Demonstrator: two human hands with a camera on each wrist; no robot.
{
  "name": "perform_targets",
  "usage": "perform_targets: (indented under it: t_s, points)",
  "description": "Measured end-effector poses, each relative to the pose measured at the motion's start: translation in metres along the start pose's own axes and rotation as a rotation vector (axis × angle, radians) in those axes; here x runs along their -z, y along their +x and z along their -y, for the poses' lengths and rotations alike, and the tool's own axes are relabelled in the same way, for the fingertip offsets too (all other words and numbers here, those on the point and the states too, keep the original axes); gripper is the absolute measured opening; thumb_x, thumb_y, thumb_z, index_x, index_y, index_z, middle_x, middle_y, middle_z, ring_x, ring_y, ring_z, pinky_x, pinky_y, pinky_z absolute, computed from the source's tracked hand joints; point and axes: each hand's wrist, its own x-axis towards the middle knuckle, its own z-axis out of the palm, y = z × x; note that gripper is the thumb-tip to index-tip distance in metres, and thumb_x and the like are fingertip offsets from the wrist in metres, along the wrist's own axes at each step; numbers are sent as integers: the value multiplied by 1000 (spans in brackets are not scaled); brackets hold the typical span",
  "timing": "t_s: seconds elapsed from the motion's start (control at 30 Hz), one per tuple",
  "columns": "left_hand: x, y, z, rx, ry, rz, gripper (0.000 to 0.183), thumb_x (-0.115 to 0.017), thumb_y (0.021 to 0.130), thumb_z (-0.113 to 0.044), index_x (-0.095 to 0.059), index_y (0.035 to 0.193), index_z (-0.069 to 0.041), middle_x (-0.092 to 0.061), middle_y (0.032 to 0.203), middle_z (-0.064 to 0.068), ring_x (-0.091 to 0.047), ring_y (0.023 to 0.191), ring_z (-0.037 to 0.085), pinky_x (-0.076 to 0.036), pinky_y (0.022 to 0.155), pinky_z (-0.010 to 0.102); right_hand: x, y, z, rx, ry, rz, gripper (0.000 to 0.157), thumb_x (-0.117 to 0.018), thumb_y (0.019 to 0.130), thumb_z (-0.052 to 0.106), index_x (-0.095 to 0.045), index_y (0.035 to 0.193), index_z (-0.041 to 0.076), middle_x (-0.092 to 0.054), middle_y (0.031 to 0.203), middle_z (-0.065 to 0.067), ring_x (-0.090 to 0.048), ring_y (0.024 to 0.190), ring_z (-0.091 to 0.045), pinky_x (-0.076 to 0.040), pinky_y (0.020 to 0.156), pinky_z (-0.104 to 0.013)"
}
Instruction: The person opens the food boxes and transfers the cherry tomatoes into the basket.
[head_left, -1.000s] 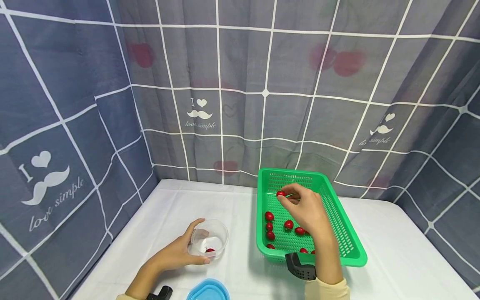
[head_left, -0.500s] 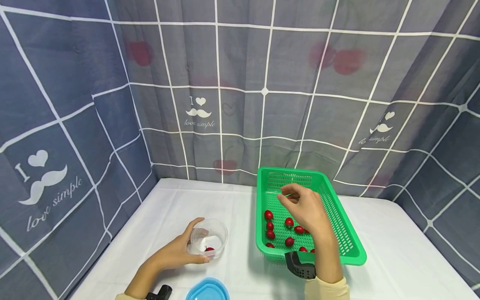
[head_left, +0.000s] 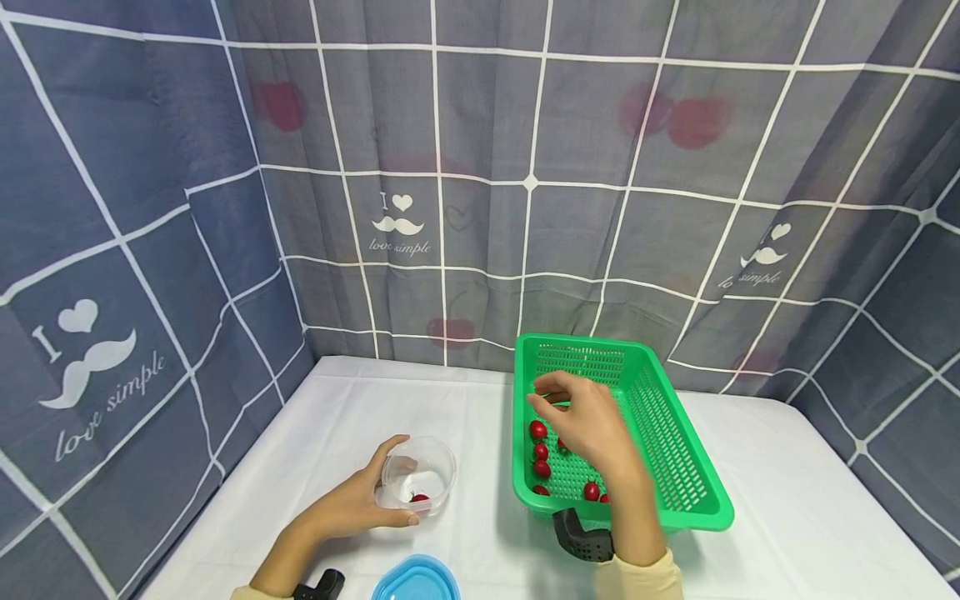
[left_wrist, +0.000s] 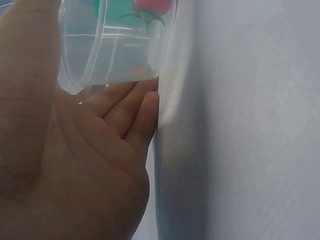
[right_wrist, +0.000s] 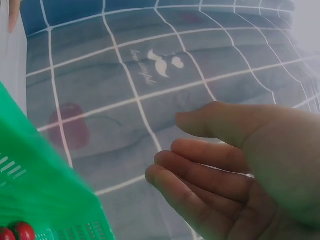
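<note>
My left hand [head_left: 352, 504] grips a clear round plastic tub [head_left: 444, 468] from its left side, thumb at the front and fingers behind. One cherry tomato [left_wrist: 152, 6] with a green calyx lies inside the tub, which stands on the white cloth. Above the green basket [head_left: 693, 479] is my right hand [head_left: 588, 421], its fingers loosely bent. A gap shows between thumb and fingers in the right wrist view, with nothing held. Several cherry tomatoes [head_left: 541, 469] lie in the basket, mostly toward its left and near end; the forearm hides part of it.
A blue lid [head_left: 416, 581] lies at the table's near edge, cut off by the frame. White cloth [head_left: 375, 400] covers the table. Grey checked curtains [head_left: 480, 217] stand behind and at both sides. Each wrist wears a black strap mount [head_left: 583, 537].
My right hand has let go of a cherry tomato, which dropped into the basket's near part. It has since shifted left and slightly toward me. The left hand and tub stay put.
</note>
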Motion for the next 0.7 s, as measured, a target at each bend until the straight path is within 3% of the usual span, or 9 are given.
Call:
perform_targets:
  t_s: [0.53,0.7]
  points:
    - [1,-1,-2,5,7,10,114,-90,76,-47,-18,161,-22,-59,143,1,-54,132,27,-44,104,52,-32,3,18,72,63,69,16,-76,94,20,-76,108,11,-77,104,2,-74,92,-13,-59,82,-35]
    - [0,0,-1,13,12,9,115,-90,76,-48,-18,161,-23,-60,144,1,-54,133,27,-43,104,52,-44,3,22,134,44,106,16,-75,94,19,-76,107,10,-77,104,0,-75,91,-13,-60,82,-36]
